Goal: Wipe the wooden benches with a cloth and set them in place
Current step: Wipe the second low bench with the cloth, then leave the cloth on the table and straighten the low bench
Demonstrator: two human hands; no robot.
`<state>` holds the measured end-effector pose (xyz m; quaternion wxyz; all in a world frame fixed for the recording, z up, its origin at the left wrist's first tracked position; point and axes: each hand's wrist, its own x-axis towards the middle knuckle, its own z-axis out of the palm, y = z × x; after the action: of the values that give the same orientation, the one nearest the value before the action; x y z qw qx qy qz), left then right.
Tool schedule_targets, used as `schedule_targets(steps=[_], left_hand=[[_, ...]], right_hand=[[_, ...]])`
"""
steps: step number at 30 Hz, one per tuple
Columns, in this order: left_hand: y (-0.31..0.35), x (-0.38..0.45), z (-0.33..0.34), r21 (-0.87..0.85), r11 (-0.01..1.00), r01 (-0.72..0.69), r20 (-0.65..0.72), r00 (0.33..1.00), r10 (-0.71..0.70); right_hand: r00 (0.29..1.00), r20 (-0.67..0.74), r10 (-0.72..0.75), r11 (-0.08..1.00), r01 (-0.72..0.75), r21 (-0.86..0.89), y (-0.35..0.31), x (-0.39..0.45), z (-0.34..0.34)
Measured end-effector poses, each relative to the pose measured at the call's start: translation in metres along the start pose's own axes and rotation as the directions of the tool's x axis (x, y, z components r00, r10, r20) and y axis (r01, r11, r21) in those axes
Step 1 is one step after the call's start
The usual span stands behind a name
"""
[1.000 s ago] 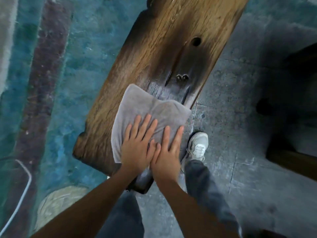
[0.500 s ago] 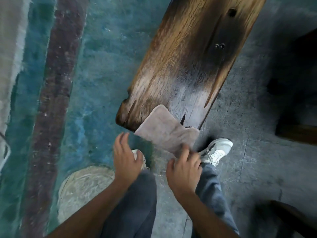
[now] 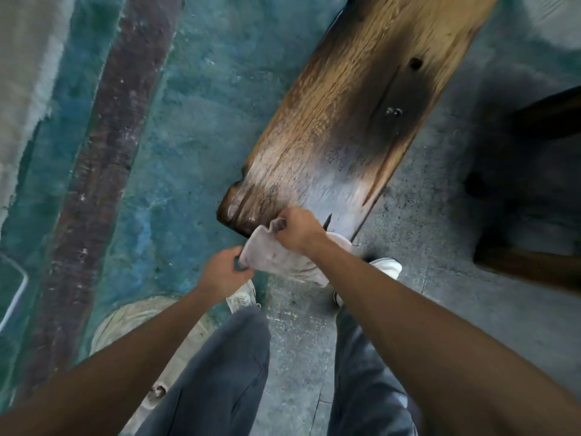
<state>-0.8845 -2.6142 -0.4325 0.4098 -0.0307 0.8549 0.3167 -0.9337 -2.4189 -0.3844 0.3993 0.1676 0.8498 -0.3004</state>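
We held the cloth (image 3: 279, 262) between both hands at the near end of the wooden bench (image 3: 345, 127), just off its edge. Our right hand (image 3: 297, 229) was clenched on the cloth's upper corner, right at the bench's end, and our left hand (image 3: 224, 272) gripped the lower corner toward seven o'clock from it, clear of the wood. The bench lay ahead of us, its long axis running from our hands out toward one o'clock, so any further wiping stroke would have had to travel away along that line. The right hand was the nearer of the two to the board, seemingly touching its end, though motion blur left that contact uncertain.

The seat looked worn, pale grain in the middle and dark staining along the right side, with a knot hole (image 3: 415, 62) far up toward one o'clock. The floor (image 3: 424, 278) was grey concrete beneath our feet and teal-painted at nine o'clock. A second dark bench (image 3: 534, 265) stood at three o'clock, well apart.
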Motion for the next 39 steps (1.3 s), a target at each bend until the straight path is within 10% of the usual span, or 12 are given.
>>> schedule_targets(steps=[7, 22, 31, 35, 39], left_hand=[[0.082, -0.074, -0.076, 0.086, 0.983, -0.160, 0.047, 0.987, 0.156], [0.539, -0.092, -0.044, 0.409, 0.679, -0.609, 0.349, 0.793, 0.500], [0.773, -0.116, 0.087, 0.289, 0.500, -0.817, 0.462, 0.576, 0.674], [0.858, -0.130, 0.175, 0.140, 0.498, -0.856, 0.482, 0.498, 0.720], [0.872, -0.141, 0.209, 0.111, 0.538, -0.835, 0.454, 0.525, 0.720]], right_hand=[[0.984, -0.167, -0.059, 0.967, 0.098, 0.235, 0.078, -0.127, -0.095], [0.837, -0.445, 0.319, 0.797, 0.018, 0.604, 0.255, -0.373, -0.245], [0.625, -0.443, 0.642, 0.400, 0.220, 0.890, 0.329, -0.434, -0.297], [0.397, -0.448, 0.801, 0.354, 0.289, 0.889, 0.389, -0.449, -0.329], [0.191, -0.165, 0.968, 0.120, 0.230, 0.966, 0.435, -0.454, -0.330]])
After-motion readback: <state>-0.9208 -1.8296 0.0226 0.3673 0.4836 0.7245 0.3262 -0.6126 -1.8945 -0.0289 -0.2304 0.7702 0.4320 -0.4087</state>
